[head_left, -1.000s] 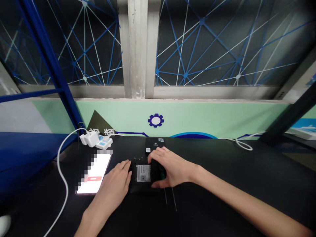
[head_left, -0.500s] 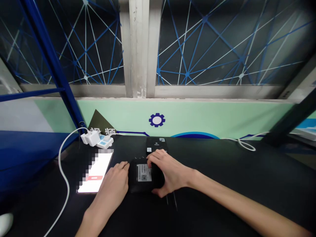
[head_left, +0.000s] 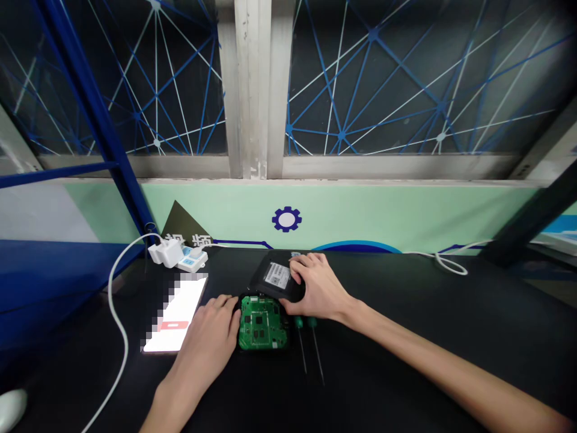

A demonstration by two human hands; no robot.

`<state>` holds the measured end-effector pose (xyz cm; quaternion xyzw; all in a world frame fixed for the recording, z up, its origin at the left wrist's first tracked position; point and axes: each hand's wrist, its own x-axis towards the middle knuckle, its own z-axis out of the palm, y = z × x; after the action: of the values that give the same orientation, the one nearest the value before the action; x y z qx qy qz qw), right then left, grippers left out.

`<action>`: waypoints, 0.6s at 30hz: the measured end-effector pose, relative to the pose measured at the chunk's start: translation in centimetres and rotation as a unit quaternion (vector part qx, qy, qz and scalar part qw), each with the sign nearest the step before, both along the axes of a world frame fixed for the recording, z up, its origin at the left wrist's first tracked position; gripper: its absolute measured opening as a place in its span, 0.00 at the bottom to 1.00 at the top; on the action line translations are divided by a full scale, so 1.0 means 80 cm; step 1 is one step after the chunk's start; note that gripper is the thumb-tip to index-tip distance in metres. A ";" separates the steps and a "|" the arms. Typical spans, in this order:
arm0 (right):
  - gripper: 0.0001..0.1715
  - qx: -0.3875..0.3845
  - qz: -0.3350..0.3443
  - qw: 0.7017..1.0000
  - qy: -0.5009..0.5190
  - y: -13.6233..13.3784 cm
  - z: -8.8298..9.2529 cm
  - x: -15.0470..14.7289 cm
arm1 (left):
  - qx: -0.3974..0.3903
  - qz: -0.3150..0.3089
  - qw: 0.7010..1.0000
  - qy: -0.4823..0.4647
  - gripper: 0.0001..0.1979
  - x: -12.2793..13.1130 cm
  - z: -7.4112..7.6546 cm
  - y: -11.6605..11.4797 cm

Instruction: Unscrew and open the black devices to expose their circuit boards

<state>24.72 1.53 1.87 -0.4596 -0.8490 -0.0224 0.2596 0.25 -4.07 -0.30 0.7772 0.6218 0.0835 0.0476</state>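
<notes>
In the head view my right hand [head_left: 318, 282] grips a black plastic cover [head_left: 260, 281] with a white label, thumb below and fingers over its right side. The cover is tilted above the back of an opened device, where a green circuit board [head_left: 264, 323] lies bare in its black housing. My left hand [head_left: 214, 328] lies on the table with fingers and thumb closed against the left edge of that housing. Two screwdrivers with green handles, one [head_left: 303, 349] and another [head_left: 317, 355], lie right of the board, partly under my right hand.
A lit screen [head_left: 174, 319] lies left of my left hand, partly pixelated. Behind it is a white power strip [head_left: 193, 260] with a plug, and a white cable [head_left: 118, 319] runs along the left. A white rounded object [head_left: 11, 409] sits at the lower left. Another cable [head_left: 451, 264] lies back right.
My right hand has lifted the labelled cover off the device and moved it back and slightly right, exposing the green board and screwdriver handles. My left hand has stayed nearly in place.
</notes>
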 end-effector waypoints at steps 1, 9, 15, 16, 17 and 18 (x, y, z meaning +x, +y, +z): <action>0.29 0.003 -0.024 1.000 -0.008 0.003 -0.002 0.001 | -0.004 0.001 1.000 -0.001 0.24 0.000 0.001 -0.001; 0.25 -0.006 -0.118 0.991 -0.066 0.011 -0.003 0.005 | -0.028 -0.001 0.999 0.016 0.23 0.004 0.011 -0.002; 0.24 -0.025 -0.130 0.988 -0.079 0.013 -0.002 0.005 | -0.031 0.003 0.999 0.037 0.22 0.006 0.011 -0.002; 0.23 -0.024 -0.127 0.988 -0.079 0.013 -0.003 0.006 | -0.031 0.005 0.999 0.037 0.22 0.007 0.011 -0.002; 0.23 -0.021 -0.122 0.989 -0.077 0.013 -0.004 0.007 | -0.031 0.007 0.999 0.038 0.22 0.007 0.011 -0.002; 0.23 -0.016 -0.114 0.991 -0.072 0.013 -0.005 0.007 | -0.030 0.008 0.999 0.038 0.21 0.007 0.010 -0.002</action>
<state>25.27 2.53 1.51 -0.5550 -0.8077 -0.0711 0.1861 0.83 -4.22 0.53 0.7732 0.6315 0.0355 0.0469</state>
